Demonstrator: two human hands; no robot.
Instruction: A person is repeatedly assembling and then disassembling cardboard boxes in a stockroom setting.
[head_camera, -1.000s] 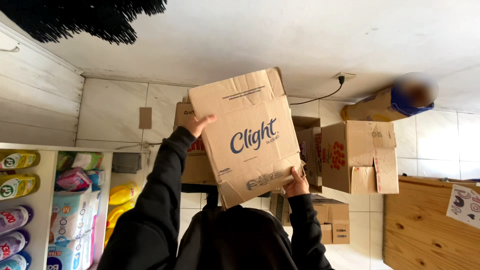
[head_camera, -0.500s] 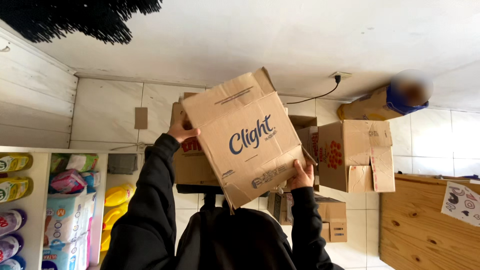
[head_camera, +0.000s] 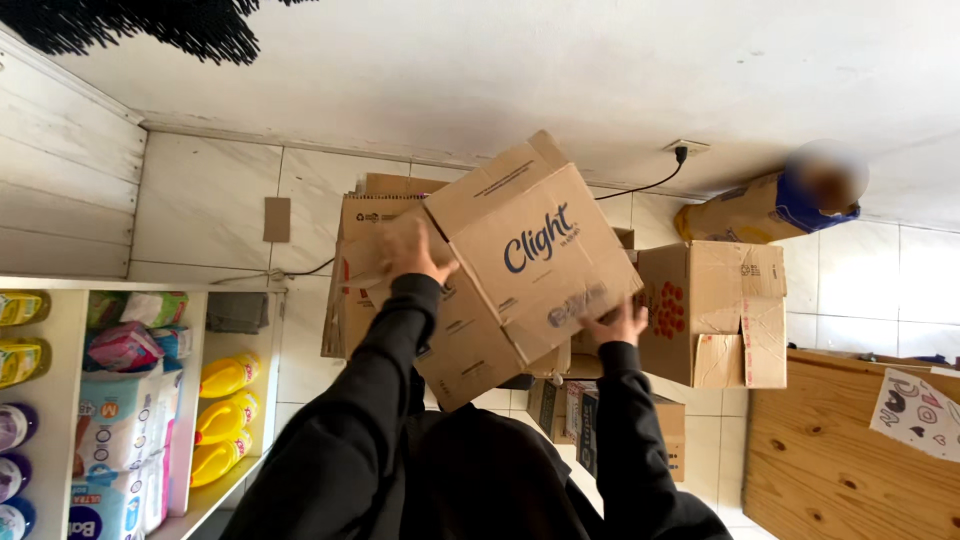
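Note:
I hold a brown cardboard box (head_camera: 535, 262) with blue print up in front of me, tilted with one corner pointing down. My left hand (head_camera: 408, 250) presses flat on its left side, slightly blurred. My right hand (head_camera: 617, 324) grips its lower right edge from below. Both arms are in black sleeves. Right behind the box stands a stack of other cardboard boxes (head_camera: 372, 225), partly hidden by it.
A taped cardboard box (head_camera: 722, 312) with red dots sits to the right, against the white tiled wall (head_camera: 205, 205). Shelves (head_camera: 180, 400) at left hold yellow bottles (head_camera: 226, 378) and soft packs. A wooden panel (head_camera: 850, 460) fills the lower right. A brown and blue sack (head_camera: 760, 208) lies above.
The box has turned in my hands, so a second face shows now. My left hand has shifted along its left side; my right hand stays under the lower right edge.

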